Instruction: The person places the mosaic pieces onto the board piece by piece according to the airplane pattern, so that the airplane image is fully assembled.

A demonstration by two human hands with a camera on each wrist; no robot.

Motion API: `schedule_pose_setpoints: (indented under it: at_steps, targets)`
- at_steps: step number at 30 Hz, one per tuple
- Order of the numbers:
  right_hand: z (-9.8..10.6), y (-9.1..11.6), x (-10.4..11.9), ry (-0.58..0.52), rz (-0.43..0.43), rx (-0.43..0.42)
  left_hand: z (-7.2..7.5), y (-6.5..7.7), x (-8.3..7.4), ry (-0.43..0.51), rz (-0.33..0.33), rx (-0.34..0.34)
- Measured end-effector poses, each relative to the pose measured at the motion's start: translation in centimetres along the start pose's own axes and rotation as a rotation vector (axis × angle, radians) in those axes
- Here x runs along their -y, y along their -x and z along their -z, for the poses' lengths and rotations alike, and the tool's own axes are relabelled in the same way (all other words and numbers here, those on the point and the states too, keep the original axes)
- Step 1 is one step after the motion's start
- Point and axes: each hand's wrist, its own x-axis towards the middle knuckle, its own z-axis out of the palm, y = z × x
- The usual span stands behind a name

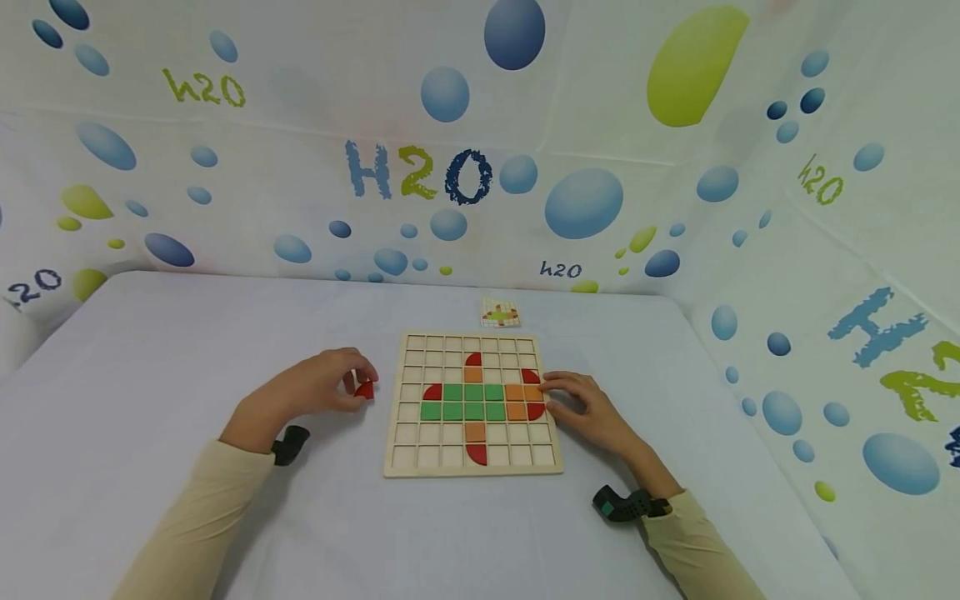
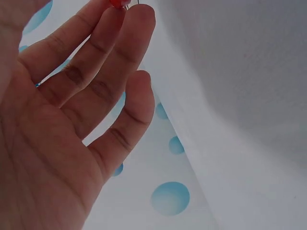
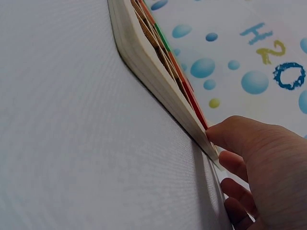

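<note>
A red quarter-round tile [image 1: 365, 390] is pinched between the thumb and fingers of my left hand [image 1: 330, 382], left of the board and apart from it. In the left wrist view only a bit of that red tile [image 2: 117, 3] shows at the top edge. The wooden grid board [image 1: 474, 476] holds green square tiles [image 1: 473, 401], orange square tiles [image 1: 516, 402] and several red quarter-round tiles in its cells. My right hand [image 1: 592, 410] rests at the board's right edge, its fingertips touching the rim by the red and orange tiles.
Behind the board lies a small pattern card [image 1: 500, 313] with a coloured figure. A white cloth [image 1: 225, 333] covers the table, and a printed curtain [image 1: 315, 108] hangs behind it. Dark cameras [image 1: 630, 504] are strapped to both wrists.
</note>
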Motion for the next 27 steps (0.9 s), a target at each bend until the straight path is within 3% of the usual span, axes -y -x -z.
schedule_pose_setpoints:
  at_steps: [9, 27]
  targets:
    - [0.1, 0.0, -0.1, -0.013, -0.008, 0.001, -0.9, -0.4, -0.5, -0.019, -0.049, 0.008]
    - [0.1, 0.1, -0.1, -0.008, -0.024, 0.003, -2.4, -0.9, -1.8, 0.045, -0.151, 0.06]
